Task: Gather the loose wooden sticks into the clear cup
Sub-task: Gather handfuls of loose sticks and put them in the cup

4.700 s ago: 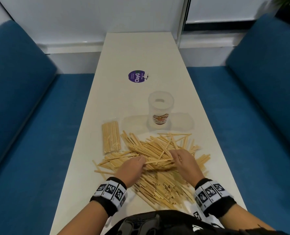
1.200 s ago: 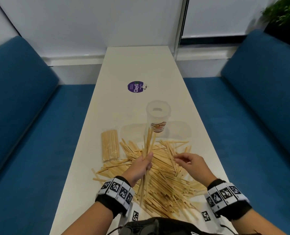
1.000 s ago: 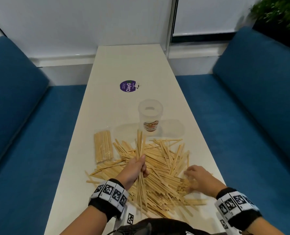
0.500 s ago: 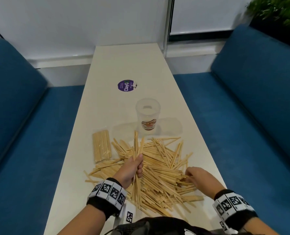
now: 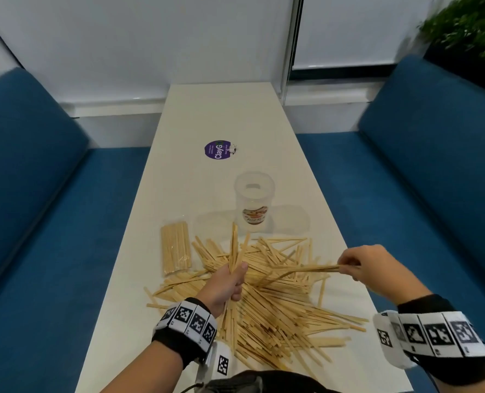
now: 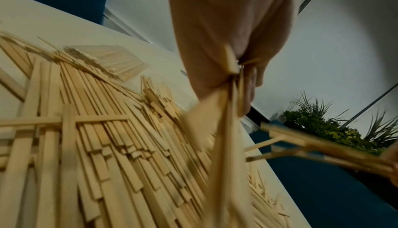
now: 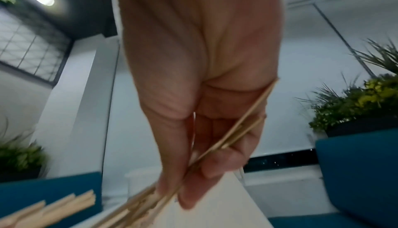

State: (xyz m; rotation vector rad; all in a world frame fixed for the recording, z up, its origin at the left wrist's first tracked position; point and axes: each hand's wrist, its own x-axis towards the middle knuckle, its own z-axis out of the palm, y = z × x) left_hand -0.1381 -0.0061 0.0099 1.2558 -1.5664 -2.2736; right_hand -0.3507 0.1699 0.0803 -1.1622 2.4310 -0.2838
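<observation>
A big heap of loose wooden sticks (image 5: pixel 275 302) (image 6: pixel 90 129) covers the near part of the white table (image 5: pixel 221 114). The clear cup (image 5: pixel 254 199) stands upright just beyond the heap, with no sticks inside. My left hand (image 5: pixel 230 282) (image 6: pixel 226 47) grips a small upright bundle of sticks (image 5: pixel 233 251) over the heap's left side. My right hand (image 5: pixel 360 263) (image 7: pixel 200 146) pinches a few sticks (image 5: pixel 306 269) (image 7: pixel 241 129) by one end, lifted above the heap's right side and pointing left toward the left hand.
A neat packet of sticks in clear wrap (image 5: pixel 175 248) lies left of the heap. A purple round sticker (image 5: pixel 218 149) sits farther up the table. Blue benches (image 5: pixel 37 222) flank both long table edges. A potted plant (image 5: pixel 468 26) stands at the far right.
My right hand rose from the heap's right edge holding a few sticks and swung them toward the left hand. The left hand kept its upright bundle in nearly the same place.
</observation>
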